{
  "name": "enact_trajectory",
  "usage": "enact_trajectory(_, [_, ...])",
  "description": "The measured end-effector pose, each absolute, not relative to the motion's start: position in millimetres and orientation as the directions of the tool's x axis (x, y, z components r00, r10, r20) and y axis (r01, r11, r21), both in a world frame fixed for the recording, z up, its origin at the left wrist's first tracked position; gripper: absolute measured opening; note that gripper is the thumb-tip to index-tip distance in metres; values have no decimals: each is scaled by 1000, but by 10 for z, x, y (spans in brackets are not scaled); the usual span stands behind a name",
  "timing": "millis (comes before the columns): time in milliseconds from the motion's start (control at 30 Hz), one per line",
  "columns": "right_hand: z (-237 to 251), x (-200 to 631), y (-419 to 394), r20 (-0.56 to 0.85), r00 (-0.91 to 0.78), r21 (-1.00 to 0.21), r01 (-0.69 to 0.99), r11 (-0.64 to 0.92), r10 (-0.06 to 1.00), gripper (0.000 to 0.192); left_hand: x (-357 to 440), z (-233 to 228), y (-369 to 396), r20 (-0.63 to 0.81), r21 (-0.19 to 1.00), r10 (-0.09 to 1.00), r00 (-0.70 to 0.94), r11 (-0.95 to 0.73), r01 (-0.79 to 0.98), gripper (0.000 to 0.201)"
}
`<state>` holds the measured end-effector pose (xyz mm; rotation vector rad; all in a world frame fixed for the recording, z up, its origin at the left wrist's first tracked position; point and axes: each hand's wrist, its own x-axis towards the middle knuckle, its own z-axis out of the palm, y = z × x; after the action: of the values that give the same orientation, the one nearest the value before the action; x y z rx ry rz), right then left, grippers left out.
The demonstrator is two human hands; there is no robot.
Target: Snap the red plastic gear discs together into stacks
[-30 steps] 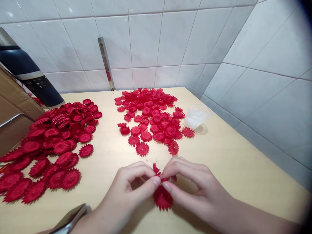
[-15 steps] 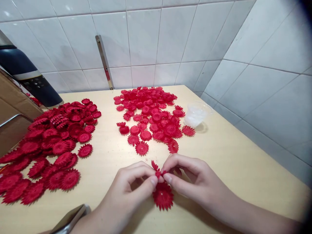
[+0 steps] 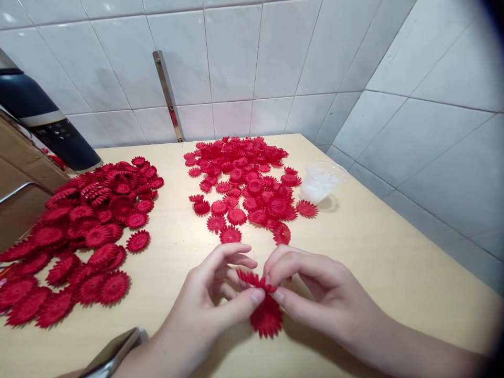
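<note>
Since half a second ago the left hand has opened up: its index and middle fingers now stretch forward, where before they curled down with the thumb. The small flower has tipped from standing on edge to lying nearly flat between the two hands. The left thumb presses up against it from below, and the right hand pinches its other end between thumb and forefinger, the rest of its fingers curled loosely. Just under the pinch, a larger flower lies flat on the table, touching the fingertips. Beyond the hands sits a pile of small flowers, with a clear cup beside it. Off to the left spreads a big pile of larger ones.
</note>
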<state>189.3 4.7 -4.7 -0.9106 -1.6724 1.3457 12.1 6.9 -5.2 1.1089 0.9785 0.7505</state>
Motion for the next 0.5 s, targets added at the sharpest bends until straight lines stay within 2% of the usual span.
enact_trajectory(167, [-74, 1891, 40, 221, -418, -953, 100, 286, 881, 19, 120, -29, 53, -211, 969, 899, 384, 245, -42, 23])
enact_trajectory(367, [-81, 1900, 43, 255, -409, -924, 164, 345, 876, 23, 119, 10, 57, -102, 994, 959, 265, 111, -19, 16])
enact_trajectory(500, [-76, 1902, 59, 275, -393, -914, 177, 366, 877, 25, 144, 17, 44, -47, 997, 978, 205, 58, -48, 18])
